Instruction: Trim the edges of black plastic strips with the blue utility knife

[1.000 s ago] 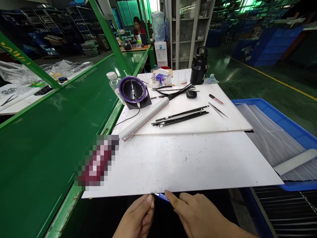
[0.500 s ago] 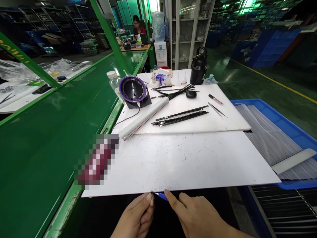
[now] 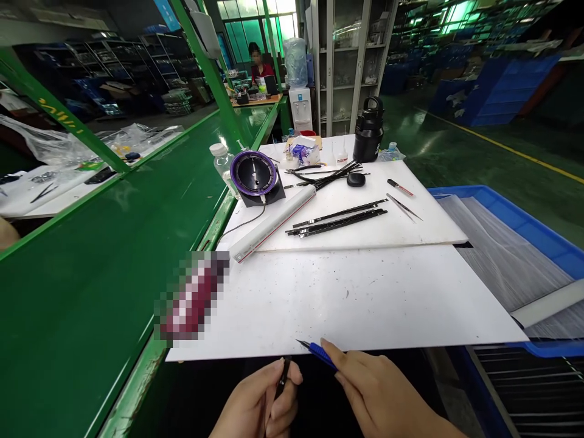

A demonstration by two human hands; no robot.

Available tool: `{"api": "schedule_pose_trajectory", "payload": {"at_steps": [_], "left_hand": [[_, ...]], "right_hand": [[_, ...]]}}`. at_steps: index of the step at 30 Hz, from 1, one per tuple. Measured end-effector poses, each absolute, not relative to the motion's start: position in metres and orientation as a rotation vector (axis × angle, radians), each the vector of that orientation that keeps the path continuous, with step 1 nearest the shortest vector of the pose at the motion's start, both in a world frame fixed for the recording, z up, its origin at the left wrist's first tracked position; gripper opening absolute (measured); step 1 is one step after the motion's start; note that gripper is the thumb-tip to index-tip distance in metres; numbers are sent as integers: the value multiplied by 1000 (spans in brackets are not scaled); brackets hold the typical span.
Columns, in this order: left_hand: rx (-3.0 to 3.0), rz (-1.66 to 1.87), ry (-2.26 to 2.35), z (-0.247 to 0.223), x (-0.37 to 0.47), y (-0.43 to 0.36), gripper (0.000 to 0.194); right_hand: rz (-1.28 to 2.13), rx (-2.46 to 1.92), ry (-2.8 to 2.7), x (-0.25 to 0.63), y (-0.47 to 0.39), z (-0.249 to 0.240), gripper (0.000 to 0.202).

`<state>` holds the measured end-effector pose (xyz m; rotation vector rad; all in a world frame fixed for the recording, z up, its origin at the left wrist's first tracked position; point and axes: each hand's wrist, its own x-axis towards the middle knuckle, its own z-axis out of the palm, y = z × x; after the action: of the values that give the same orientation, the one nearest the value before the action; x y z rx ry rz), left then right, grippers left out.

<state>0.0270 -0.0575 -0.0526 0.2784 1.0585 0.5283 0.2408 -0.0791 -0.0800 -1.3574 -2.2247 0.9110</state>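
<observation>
Fingers of the left hand [image 3: 262,404] pinch a thin black strip [image 3: 283,376], held nearly upright just below the near edge of the smooth white surface [image 3: 347,301]. The right hand [image 3: 378,398] grips a blue-handled tool [image 3: 319,354] whose fine dark tip lies over that edge, pointing left and away. Farther back lie long flat black strips [image 3: 337,219], a pale triangular ruler [image 3: 274,223] and a round purple-rimmed disc [image 3: 253,173]; a ribbed blue tray [image 3: 524,219] stands at the right. Against half a second ago, the tool tip has lifted clear of the left fingers, and the strip now shows between them.
</observation>
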Motion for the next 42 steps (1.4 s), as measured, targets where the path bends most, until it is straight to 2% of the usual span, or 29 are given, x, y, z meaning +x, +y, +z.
{"api": "schedule_pose_trajectory", "payload": {"at_steps": [8,12,18,28,33,42], "left_hand": [[215,420,1010,-62,16,-50,40],[294,386,994,-54,15,-47,40],[641,498,1257,-63,23,-55,41],[665,484,1355,-73,29,-56,52],[668,473,1345,-76,30,-57,53],[644,490,1335,-77,30,-61,54]], "right_hand": [[698,-1391,-2454,233,-80,-84,50],[718,-1401,-2426,233,-78,-84,50],[756,-1415,-2460,234,-77,-88,52],[723,-1417,-2512,232,-74,-88,54],[573,-1385,-2529,234,-75,-92,54],[44,-1320,-2543,225,-87,-99,55]]}}
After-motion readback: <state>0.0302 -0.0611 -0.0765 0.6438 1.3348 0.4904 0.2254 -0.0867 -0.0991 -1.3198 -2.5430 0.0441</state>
